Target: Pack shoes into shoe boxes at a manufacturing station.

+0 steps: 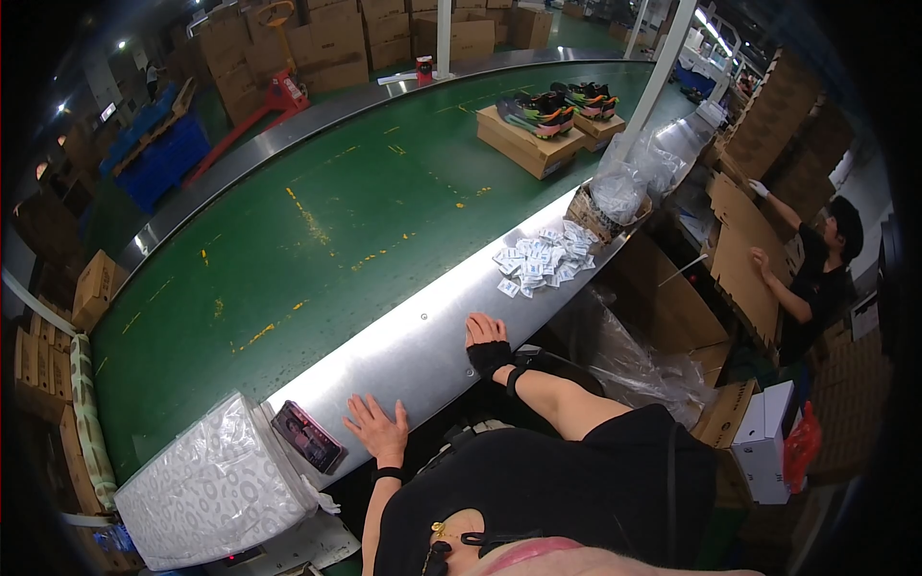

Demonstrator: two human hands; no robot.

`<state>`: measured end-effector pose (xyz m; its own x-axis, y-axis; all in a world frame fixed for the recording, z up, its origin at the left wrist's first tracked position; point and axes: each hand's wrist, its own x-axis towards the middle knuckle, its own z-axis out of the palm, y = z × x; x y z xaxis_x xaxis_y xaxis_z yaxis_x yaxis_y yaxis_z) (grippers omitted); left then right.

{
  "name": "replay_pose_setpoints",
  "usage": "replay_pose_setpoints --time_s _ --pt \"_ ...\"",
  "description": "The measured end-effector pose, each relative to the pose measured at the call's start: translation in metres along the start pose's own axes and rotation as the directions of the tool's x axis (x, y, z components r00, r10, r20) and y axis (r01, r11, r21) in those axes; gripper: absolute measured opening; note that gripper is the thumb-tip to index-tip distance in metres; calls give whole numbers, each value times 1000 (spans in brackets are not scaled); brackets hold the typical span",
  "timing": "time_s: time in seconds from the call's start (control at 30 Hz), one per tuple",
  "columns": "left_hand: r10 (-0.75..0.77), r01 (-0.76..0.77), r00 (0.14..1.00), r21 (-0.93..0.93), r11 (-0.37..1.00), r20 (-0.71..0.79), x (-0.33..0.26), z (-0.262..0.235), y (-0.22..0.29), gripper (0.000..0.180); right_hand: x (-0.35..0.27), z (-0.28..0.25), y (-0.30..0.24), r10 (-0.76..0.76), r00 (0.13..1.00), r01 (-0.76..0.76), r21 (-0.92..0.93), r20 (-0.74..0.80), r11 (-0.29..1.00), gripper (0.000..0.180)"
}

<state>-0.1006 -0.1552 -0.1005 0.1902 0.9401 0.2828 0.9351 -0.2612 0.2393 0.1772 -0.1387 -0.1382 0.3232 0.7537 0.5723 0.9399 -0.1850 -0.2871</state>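
My left hand [381, 430] lies palm down on the metal ledge [413, 348], fingers spread and nothing in them. Just left of it rests a smartphone [308, 437] with a lit screen. Past the phone is a plastic-wrapped stack of patterned white sheets [211, 490]. My right hand [488, 348], in a black fingerless glove, also lies flat on the ledge, its fingers stretched out and holding nothing. Beyond it is a loose pile of small white packets [544, 260]. A carton with clear plastic bags [618, 192] stands behind the packets.
A green conveyor belt [317, 230] runs beyond the ledge. On it, shoes [536, 112] sit on brown shoeboxes [531, 144]. A white post [655, 82] rises by the ledge. At the right, a co-worker [821, 264] handles a large cardboard sheet [744, 254].
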Motion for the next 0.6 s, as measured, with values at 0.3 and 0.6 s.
replay_pose_setpoints --time_s 0.3,0.6 --pt "-18 18 1000 0 1000 17 1 -3 0 63 2 1 -2 5 1000 -6 28 27 1000 22" --pt "-4 4 1000 -9 1000 -9 1 -1 0 61 0 0 1 -1 1000 0 18 14 1000 23"
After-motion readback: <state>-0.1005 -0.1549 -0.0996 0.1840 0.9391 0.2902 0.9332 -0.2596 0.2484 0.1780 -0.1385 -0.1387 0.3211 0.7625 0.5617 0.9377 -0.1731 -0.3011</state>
